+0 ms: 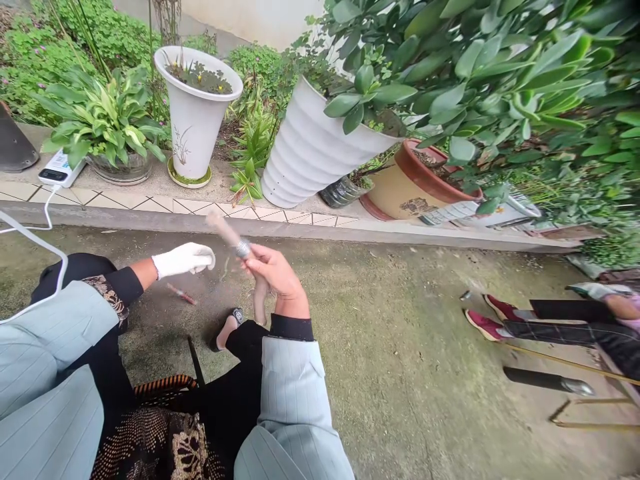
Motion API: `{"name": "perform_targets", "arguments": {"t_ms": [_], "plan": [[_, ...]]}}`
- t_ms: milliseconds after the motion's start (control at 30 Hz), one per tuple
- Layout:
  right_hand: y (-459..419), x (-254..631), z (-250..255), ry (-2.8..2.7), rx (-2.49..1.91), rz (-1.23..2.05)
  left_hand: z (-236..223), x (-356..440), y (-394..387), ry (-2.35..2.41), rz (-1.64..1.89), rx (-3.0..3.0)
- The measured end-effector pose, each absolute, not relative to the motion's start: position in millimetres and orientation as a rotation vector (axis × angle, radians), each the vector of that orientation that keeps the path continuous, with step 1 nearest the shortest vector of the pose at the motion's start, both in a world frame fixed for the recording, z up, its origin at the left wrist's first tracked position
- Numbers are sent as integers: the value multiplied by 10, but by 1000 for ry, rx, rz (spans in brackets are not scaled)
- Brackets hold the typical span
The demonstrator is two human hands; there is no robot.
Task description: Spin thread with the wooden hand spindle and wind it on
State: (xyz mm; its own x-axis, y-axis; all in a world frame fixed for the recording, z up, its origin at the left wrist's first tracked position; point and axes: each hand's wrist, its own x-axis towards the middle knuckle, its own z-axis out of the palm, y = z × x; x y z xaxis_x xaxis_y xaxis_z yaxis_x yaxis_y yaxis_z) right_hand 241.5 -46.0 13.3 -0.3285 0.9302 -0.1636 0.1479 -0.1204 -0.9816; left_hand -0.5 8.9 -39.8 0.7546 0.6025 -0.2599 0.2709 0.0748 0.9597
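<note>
My right hand, bare, is closed around a pale, stick-like wooden handle with a silvery metal band. Its upper end is smeared by motion and points up and left. Below that hand a brownish, curved, rod-like piece hangs down; whether it belongs to the same thing I cannot tell. My left hand wears a white glove, its fingers curled over; anything inside them is hidden. A gap separates the two hands. Beneath the glove, a thin red-and-silver tool lies on the ground.
Ahead runs a tiled ledge with a white pot, a tilted ribbed planter and a brown-rimmed pot. A white device trails a cable at left. At right are another person's red shoes and a dark tube.
</note>
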Motion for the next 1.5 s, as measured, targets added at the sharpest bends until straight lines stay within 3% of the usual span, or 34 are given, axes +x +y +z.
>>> {"name": "perform_targets", "arguments": {"t_ms": [133, 333, 433, 533, 633, 800, 933, 1067, 1200, 1267, 1400, 1500], "plan": [[-367, 2511, 18, -1431, -1500, 1252, -449, 26, 18, 590, 100, 1495], [-364, 2369, -65, -2050, -2012, 824, -421, 10, -9, 458, 7, 1461], [-397, 2210, -71, -2426, -1952, 1038, -373, -29, 15, 460, -16, 1477], [-423, 2133, -64, -2670, -1483, 1514, -344, -71, 73, 522, 49, 1502], [-447, 2207, 18, -2418, -1136, 1726, -352, -101, 149, 602, 126, 1527], [-511, 2356, 132, -1732, -1191, 1600, -483, -159, 152, 685, 325, 1520], [-620, 2218, -40, -1397, -1121, 1580, -599, -248, -91, 673, 199, 1522], [-758, 2024, -315, -1488, -1417, 1267, -624, -381, -450, 670, 128, 1737], [-928, 1857, -525, -1920, -1960, 751, -612, -565, -742, 707, 104, 1968], [-1027, 1772, -584, -2144, -2078, 681, -603, -660, -825, 755, 128, 2013], [-1231, 1649, -599, -2481, -1708, 1271, -585, -784, -868, 856, 247, 1968], [-1329, 1648, -554, -2314, -1206, 1723, -641, -787, -840, 803, 296, 1852]]}}
